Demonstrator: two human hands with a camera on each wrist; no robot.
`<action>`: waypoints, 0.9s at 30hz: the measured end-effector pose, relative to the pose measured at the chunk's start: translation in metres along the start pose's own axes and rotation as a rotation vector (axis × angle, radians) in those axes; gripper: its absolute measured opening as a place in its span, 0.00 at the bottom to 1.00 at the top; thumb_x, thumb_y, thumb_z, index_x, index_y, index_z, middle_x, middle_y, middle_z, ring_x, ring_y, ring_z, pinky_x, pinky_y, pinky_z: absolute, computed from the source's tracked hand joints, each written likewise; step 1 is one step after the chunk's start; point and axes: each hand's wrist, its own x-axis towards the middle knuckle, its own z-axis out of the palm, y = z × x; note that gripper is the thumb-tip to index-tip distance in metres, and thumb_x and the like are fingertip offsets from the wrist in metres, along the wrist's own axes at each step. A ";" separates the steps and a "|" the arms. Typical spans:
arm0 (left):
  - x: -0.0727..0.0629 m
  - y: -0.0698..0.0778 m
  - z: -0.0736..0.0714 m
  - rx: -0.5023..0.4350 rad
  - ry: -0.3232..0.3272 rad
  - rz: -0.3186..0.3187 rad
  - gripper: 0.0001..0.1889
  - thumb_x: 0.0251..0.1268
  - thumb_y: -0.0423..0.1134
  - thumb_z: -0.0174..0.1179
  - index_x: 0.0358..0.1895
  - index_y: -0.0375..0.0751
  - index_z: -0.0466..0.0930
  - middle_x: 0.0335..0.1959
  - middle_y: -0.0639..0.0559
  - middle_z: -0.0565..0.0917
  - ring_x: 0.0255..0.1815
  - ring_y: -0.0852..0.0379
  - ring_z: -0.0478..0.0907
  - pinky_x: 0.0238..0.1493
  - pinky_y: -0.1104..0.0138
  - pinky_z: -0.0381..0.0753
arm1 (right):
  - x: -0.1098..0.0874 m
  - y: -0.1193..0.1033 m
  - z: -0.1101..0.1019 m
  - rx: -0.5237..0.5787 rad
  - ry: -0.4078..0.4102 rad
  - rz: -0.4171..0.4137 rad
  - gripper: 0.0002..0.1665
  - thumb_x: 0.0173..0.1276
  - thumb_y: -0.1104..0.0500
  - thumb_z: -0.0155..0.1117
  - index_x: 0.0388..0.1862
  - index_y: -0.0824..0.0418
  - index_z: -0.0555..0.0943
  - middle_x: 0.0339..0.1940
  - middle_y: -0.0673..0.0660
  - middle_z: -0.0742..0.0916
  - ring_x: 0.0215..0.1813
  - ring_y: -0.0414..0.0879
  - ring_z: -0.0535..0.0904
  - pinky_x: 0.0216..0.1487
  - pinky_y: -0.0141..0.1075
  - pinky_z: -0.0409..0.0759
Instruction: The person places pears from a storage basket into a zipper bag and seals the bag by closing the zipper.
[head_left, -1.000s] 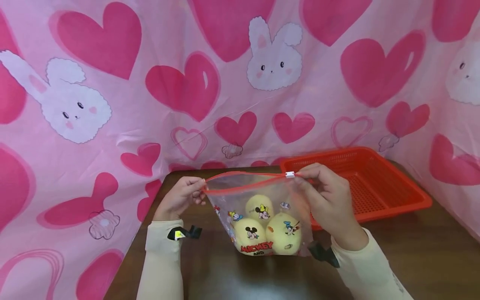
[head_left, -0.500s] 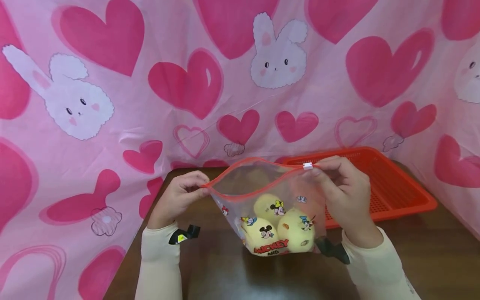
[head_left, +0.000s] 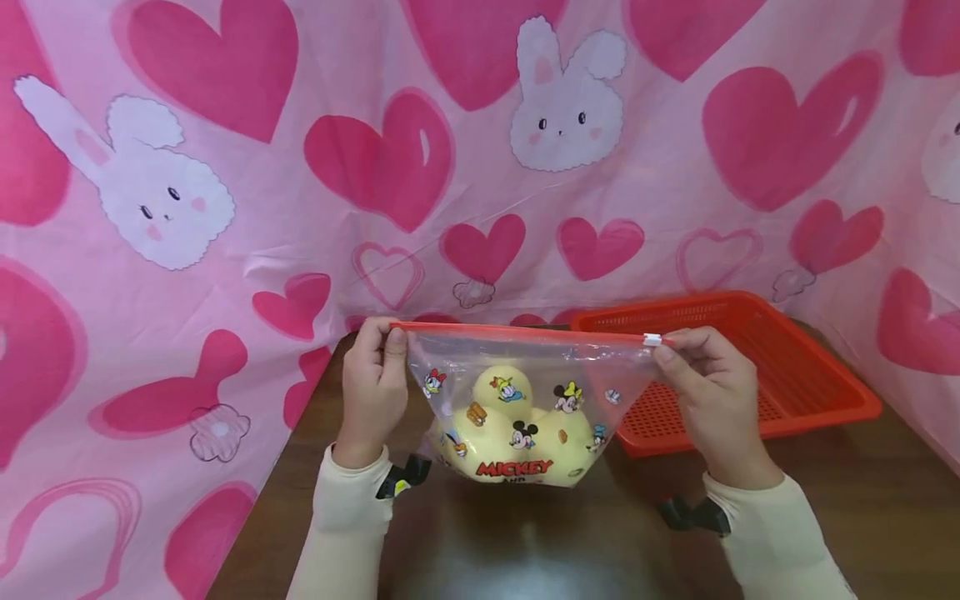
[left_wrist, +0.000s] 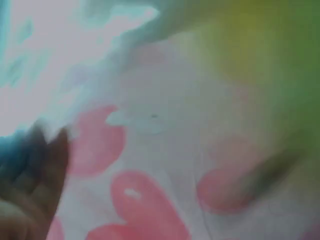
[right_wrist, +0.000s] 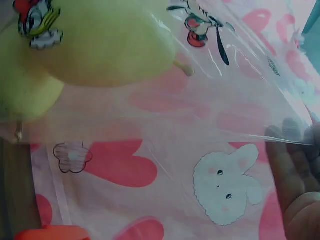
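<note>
Both hands stretch a clear zipper bag (head_left: 540,358) with cartoon prints and a red zip strip (head_left: 517,332) along its top. The left hand (head_left: 375,392) pinches the strip's left end between thumb and fingers. At the other end, the right hand (head_left: 716,400) pinches the corner beside a white slider (head_left: 652,340). Several pale yellow pears (head_left: 555,437) lie heaped inside the bag; stems show in the right wrist view on the pears (right_wrist: 110,50). The bag's two top edges lie together in a line. Blur covers most of the left wrist view.
A red plastic basket (head_left: 813,358) with perforated walls stands behind the right hand, at the back right of the dark wooden table (head_left: 600,542). Pink cloth (head_left: 420,275) with hearts and rabbits hangs behind and at the sides.
The bag's mouth gaped half a second ago and is now pulled flat. The left hand has risen and turned upright; the right hand has shifted slightly right. The pears have shifted inside the bag.
</note>
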 end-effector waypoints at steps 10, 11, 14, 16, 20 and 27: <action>-0.006 -0.002 0.023 0.158 0.189 0.059 0.10 0.77 0.36 0.47 0.40 0.29 0.67 0.22 0.47 0.69 0.20 0.57 0.64 0.22 0.68 0.63 | -0.004 0.011 0.002 -0.132 -0.122 0.040 0.06 0.72 0.72 0.53 0.46 0.73 0.72 0.45 0.58 0.83 0.45 0.47 0.82 0.45 0.33 0.81; -0.005 -0.002 0.023 0.151 0.207 0.038 0.10 0.77 0.36 0.47 0.40 0.29 0.67 0.23 0.46 0.70 0.22 0.57 0.65 0.23 0.68 0.64 | -0.004 0.012 0.002 -0.118 -0.118 0.033 0.06 0.72 0.73 0.52 0.46 0.74 0.72 0.44 0.59 0.84 0.44 0.48 0.82 0.45 0.33 0.81; -0.005 -0.002 0.022 0.122 0.235 -0.003 0.09 0.77 0.34 0.46 0.41 0.27 0.67 0.23 0.45 0.74 0.23 0.57 0.69 0.25 0.69 0.66 | -0.005 0.015 0.003 -0.108 -0.114 0.034 0.07 0.73 0.71 0.52 0.46 0.74 0.72 0.42 0.59 0.84 0.43 0.48 0.82 0.46 0.33 0.81; -0.006 -0.004 0.023 0.107 0.254 -0.010 0.10 0.77 0.34 0.46 0.41 0.27 0.66 0.22 0.46 0.75 0.22 0.58 0.72 0.24 0.71 0.67 | -0.005 0.016 0.004 -0.118 -0.110 0.039 0.07 0.73 0.70 0.52 0.46 0.74 0.72 0.42 0.59 0.84 0.44 0.48 0.82 0.47 0.33 0.81; -0.008 -0.009 0.027 0.142 0.325 0.039 0.09 0.76 0.32 0.47 0.40 0.26 0.67 0.21 0.46 0.74 0.19 0.59 0.72 0.22 0.72 0.68 | -0.005 0.019 0.006 -0.121 -0.083 0.030 0.07 0.73 0.70 0.53 0.46 0.74 0.73 0.41 0.60 0.84 0.44 0.49 0.82 0.47 0.33 0.81; 0.000 -0.013 0.013 0.080 0.193 -0.006 0.04 0.68 0.27 0.58 0.39 0.27 0.78 0.27 0.44 0.79 0.25 0.57 0.69 0.27 0.72 0.70 | 0.007 0.021 0.005 -0.139 0.004 0.059 0.09 0.73 0.65 0.56 0.45 0.71 0.74 0.39 0.59 0.84 0.42 0.49 0.82 0.47 0.33 0.81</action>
